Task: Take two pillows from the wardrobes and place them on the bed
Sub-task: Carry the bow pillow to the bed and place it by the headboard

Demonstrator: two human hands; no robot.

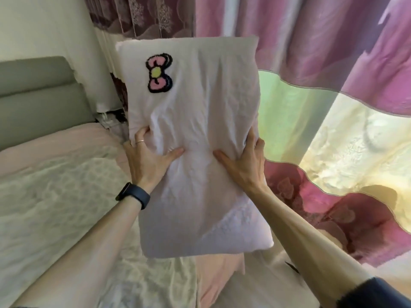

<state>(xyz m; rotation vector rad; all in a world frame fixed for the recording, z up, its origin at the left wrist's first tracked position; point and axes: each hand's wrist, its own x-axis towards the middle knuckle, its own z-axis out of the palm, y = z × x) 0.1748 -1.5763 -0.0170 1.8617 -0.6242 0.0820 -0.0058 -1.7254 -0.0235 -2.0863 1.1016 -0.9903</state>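
Observation:
A pale pink pillow (200, 103) with a pink and black bow patch near its top left hangs upright in the air in front of me. My left hand (148, 152) grips its left edge at mid height, thumb across the front and fingers curled behind. My right hand (241, 158) grips the right edge the same way. The bed (55, 196) lies below and to the left, covered with a pink sheet and a pale patterned quilt. The pillow's lower end hangs over the bed's right edge. No second pillow is in view.
A grey padded headboard (37, 96) stands at the far left against a white wall. Pink and purple curtains (322, 41) with a yellow-green sheer panel fill the right side. Small dark items (111, 118) sit in the gap beside the headboard. Floor shows between bed and curtain.

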